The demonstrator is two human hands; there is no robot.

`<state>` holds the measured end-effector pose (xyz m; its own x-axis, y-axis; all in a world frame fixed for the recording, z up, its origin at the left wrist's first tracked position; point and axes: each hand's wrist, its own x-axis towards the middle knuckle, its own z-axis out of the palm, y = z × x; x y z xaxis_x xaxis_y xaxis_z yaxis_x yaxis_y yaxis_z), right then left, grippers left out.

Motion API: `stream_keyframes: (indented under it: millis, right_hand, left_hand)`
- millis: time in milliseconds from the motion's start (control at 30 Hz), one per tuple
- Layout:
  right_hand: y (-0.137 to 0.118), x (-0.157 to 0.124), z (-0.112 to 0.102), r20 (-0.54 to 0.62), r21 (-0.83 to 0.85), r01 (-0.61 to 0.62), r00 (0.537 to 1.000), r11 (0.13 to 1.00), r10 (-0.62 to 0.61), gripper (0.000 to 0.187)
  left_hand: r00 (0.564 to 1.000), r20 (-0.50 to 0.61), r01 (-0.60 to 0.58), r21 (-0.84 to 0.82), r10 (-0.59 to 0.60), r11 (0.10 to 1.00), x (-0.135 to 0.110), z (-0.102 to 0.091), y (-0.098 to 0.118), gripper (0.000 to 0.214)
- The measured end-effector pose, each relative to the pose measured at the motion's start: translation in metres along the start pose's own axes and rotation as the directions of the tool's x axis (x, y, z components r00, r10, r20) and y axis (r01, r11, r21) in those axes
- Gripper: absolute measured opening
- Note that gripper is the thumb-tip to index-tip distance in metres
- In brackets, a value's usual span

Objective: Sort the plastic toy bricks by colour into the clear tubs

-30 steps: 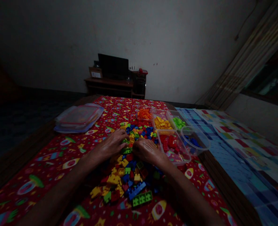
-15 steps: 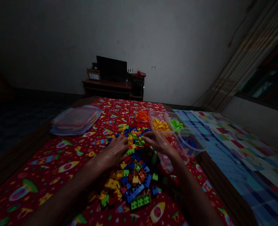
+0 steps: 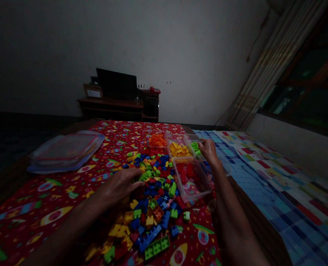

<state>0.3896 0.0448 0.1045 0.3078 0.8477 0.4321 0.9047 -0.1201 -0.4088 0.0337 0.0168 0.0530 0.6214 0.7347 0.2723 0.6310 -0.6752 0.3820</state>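
A heap of coloured toy bricks (image 3: 149, 199) in blue, yellow, green and red lies on the red patterned cloth (image 3: 55, 195). My left hand (image 3: 122, 183) rests at the heap's left edge, its fingertips on a green brick (image 3: 143, 176). My right hand (image 3: 208, 149) is stretched to the far right, over the clear box of green bricks (image 3: 195, 147), fingers curled; what they hold, if anything, is hidden. Beside that box stand clear boxes of yellow bricks (image 3: 177, 150), orange bricks (image 3: 156, 140) and red bricks (image 3: 190, 177).
Stacked clear lids (image 3: 65, 149) lie at the cloth's far left. A checked blue cloth (image 3: 269, 184) covers the surface to the right. A dark desk with a monitor (image 3: 116, 96) stands against the back wall. The room is dim.
My right hand has left the middle of the heap and moved right and away to the box of green bricks. My left hand stayed at the heap's left edge. The view turned right.
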Motion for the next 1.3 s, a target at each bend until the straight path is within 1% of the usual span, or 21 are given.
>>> stream_keyframes:
  millis: [67,133,200,300,333,367,400,467,533,567,600,633,733,800,867,1000,1100,1133,1200,1233,1300]
  right_hand:
    - [-0.017,-0.016,0.005,0.078,0.185,0.058,0.994,0.981,-0.073,0.037]
    - [-0.04,-0.037,0.01,0.213,0.393,0.11,0.955,0.913,-0.207,0.035]
    - [-0.066,-0.058,0.013,0.341,0.53,0.159,0.859,0.833,-0.381,0.034]
    - [-0.097,-0.081,0.014,0.427,0.624,0.275,0.664,0.731,-0.614,0.032]
    - [-0.104,-0.087,0.014,0.434,0.618,0.324,0.62,0.716,-0.654,0.028]
    - [-0.109,-0.09,0.014,0.435,0.59,0.377,0.596,0.714,-0.675,0.024]
    - [-0.112,-0.093,0.014,0.432,0.548,0.428,0.59,0.718,-0.682,0.02]
    - [-0.113,-0.095,0.014,0.418,0.46,0.506,0.602,0.73,-0.681,0.014]
    - [-0.108,-0.093,0.012,0.411,0.402,0.537,0.618,0.742,-0.67,0.015]
    - [-0.104,-0.091,0.011,0.41,0.37,0.536,0.638,0.758,-0.652,0.017]
    - [-0.099,-0.087,0.009,0.405,0.324,0.525,0.675,0.787,-0.617,0.019]
    - [-0.093,-0.081,0.008,0.391,0.266,0.502,0.724,0.823,-0.568,0.022]
    - [-0.067,-0.059,0.005,0.29,0.095,0.362,0.881,0.927,-0.374,0.027]
    - [-0.048,-0.039,0.005,0.219,-0.007,0.242,0.947,0.97,-0.235,0.028]
    - [-0.029,-0.019,0.005,0.158,-0.126,0.131,0.981,0.983,-0.111,0.029]
    - [-0.007,0.012,-0.002,0.066,-0.274,-0.009,0.997,0.962,0.028,0.03]
    - [-0.01,0.017,-0.007,0.051,-0.274,-0.025,0.998,0.961,0.041,0.032]
    - [-0.015,0.014,-0.007,0.063,-0.258,-0.003,0.998,0.966,0.02,0.032]
    - [-0.031,0.001,-0.005,0.133,-0.175,0.095,0.988,0.98,-0.072,0.031]
    - [-0.041,-0.008,-0.002,0.191,-0.106,0.158,0.972,0.982,-0.136,0.03]
    - [-0.063,-0.029,0.005,0.312,0.062,0.281,0.906,0.958,-0.286,0.028]
  left_hand:
    - [0.999,-0.036,0.001,-0.01,-0.001,1.0,0.002,-0.002,0.005,0.022]
    - [0.998,-0.064,-0.017,-0.029,0.015,0.999,0.004,-0.002,0.008,0.021]
    - [0.996,-0.078,-0.049,-0.048,0.045,0.998,0.004,-0.003,0.011,0.02]
    - [0.995,-0.09,-0.053,-0.066,0.047,0.996,0.005,-0.004,0.015,0.018]
    - [0.995,-0.097,-0.038,-0.071,0.031,0.997,0.006,-0.004,0.016,0.018]
    - [0.995,-0.101,-0.019,-0.077,0.011,0.997,0.006,-0.004,0.016,0.018]
    - [0.994,-0.105,-0.002,-0.083,-0.006,0.997,0.006,-0.003,0.016,0.018]
    - [0.993,-0.118,0.016,-0.097,-0.028,0.995,0.006,-0.002,0.015,0.02]
    - [0.989,-0.14,0.023,-0.1,-0.037,0.995,0.006,-0.002,0.013,0.025]
    - [0.987,-0.158,0.025,-0.096,-0.04,0.995,0.006,-0.002,0.011,0.028]
    - [0.984,-0.173,0.026,-0.087,-0.041,0.996,0.006,-0.002,0.009,0.032]
    - [0.981,-0.188,0.027,-0.075,-0.04,0.997,0.006,-0.003,0.007,0.034]
    - [0.978,-0.209,0.008,-0.032,-0.014,0.999,0.007,-0.007,0.001,0.034]
    - [0.979,-0.201,-0.008,-0.014,0.005,1.0,0.007,-0.007,-0.002,0.034]
    - [0.981,-0.194,-0.015,-0.004,0.014,1.0,0.007,-0.007,-0.005,0.035]
    - [0.979,-0.201,-0.012,0.026,0.017,1.0,0.007,-0.004,-0.011,0.039]
    - [0.978,-0.208,-0.004,0.054,0.015,0.999,0.007,-0.004,-0.015,0.039]
    - [0.979,-0.204,-0.004,0.062,0.016,0.998,0.007,-0.004,-0.016,0.039]
    - [0.981,-0.195,-0.002,0.074,0.017,0.997,0.007,-0.004,-0.017,0.037]
    - [0.98,-0.196,-0.002,0.078,0.018,0.997,0.007,-0.004,-0.018,0.036]
    - [0.981,-0.194,-0.008,0.083,0.024,0.997,0.008,-0.002,-0.02,0.036]
